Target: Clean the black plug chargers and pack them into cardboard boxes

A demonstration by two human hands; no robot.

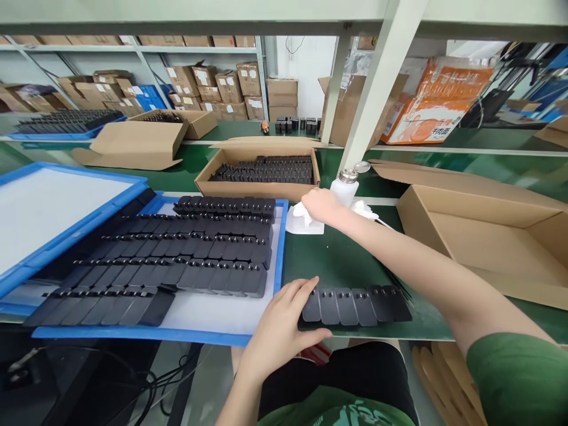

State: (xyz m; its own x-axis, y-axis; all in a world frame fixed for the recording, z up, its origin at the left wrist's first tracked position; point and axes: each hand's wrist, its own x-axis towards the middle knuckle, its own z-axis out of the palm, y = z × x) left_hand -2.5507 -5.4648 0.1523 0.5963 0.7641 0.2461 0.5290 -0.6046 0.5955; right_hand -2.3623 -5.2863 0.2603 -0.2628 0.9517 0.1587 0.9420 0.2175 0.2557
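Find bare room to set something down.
Bare green tabletop shows between the white material and the row of black pieces. The blue tray has bare floor at its front right, beside the left hand. Crowded: around the right hand, bottle and white material.

Six black pieces in the short row; five rows in the tray; one white bottle.

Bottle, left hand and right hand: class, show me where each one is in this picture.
Bottle (344, 192): head view, on its white body.
Left hand (283, 316): head view, on the back of the hand.
Right hand (323, 205): head view, on the back of the hand.
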